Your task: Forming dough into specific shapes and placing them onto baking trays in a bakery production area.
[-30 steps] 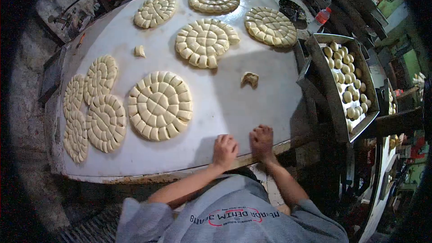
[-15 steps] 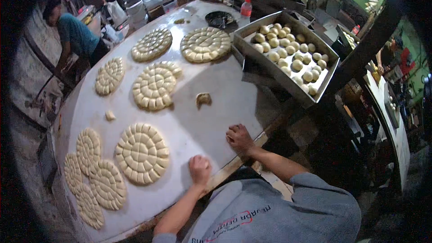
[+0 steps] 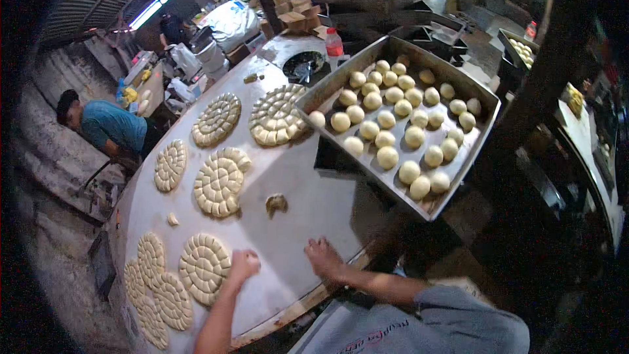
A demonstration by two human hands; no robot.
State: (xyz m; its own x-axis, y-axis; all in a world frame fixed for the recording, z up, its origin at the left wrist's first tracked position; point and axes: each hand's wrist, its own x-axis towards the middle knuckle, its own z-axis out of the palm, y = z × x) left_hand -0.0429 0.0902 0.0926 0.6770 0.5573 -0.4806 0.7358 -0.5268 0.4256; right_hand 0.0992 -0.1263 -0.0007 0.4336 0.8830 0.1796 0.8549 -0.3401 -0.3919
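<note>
Several flat rounds of pale dough, cut into small blocks, lie on the pale tabletop (image 3: 288, 183). My left hand (image 3: 246, 263) is closed at the right edge of one dough round (image 3: 205, 269); anything inside its fingers is hidden. Nearer the table's front edge, my right hand (image 3: 323, 259) curls down against the surface, and I cannot see what its fingers cover. Beyond both hands lies a small curved, brownish piece (image 3: 275, 205). Another round (image 3: 219, 181), with a gap in its lower right rim, rests farther back. A loose dough piece (image 3: 172, 219) sits left of centre.
A deep metal tray (image 3: 468, 160) of dough balls (image 3: 414, 136) overhangs the table's right side. At the far end stand a dark round pan (image 3: 304, 65) and a red-topped bottle (image 3: 333, 42). A person in a blue shirt (image 3: 114, 124) bends beyond the left edge.
My left hand has moved left, up to the edge of the dough round. My right hand stays about where it was on the table. The view has tilted upward, showing more of the room.
</note>
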